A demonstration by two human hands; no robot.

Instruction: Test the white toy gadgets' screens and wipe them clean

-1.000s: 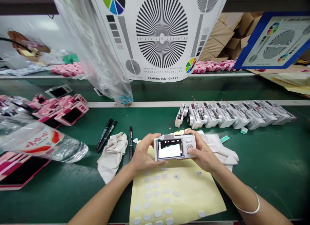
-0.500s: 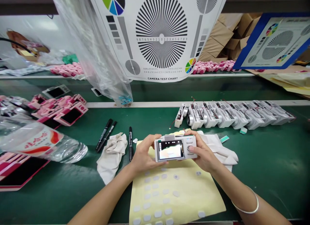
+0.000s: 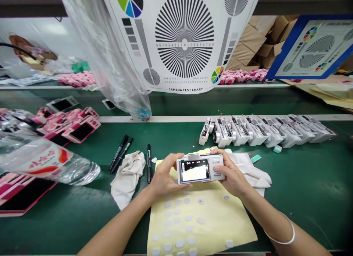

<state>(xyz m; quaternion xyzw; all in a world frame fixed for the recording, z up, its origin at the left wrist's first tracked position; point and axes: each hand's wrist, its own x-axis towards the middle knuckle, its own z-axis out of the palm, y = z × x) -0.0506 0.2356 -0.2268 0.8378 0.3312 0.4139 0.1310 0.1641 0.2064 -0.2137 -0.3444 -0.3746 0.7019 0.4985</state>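
Observation:
Between my two hands is a white digital camera (image 3: 200, 169), its lit screen and buttons turned towards me. My left hand (image 3: 165, 175) grips its left end, fingers underneath and behind. At the other end my right hand (image 3: 231, 171) holds on, with the thumb resting on the buttons beside the screen. The camera is above a yellow sheet (image 3: 215, 226) bearing rows of small pale stickers. Beyond and above it hangs a printed camera test chart (image 3: 184, 43). The lens side faces away from me and is hidden.
Several opened white cameras (image 3: 264, 131) stand in a row at the back right. Pink cameras (image 3: 81, 129) and a water bottle (image 3: 49, 160) lie to the left. Black markers (image 3: 149, 164) and a white cloth (image 3: 128, 177) are left of my hands; another cloth (image 3: 250, 169) lies right.
The picture on the camera's screen has changed, now whiter in its lower part. Both hands and the camera stay in nearly the same place.

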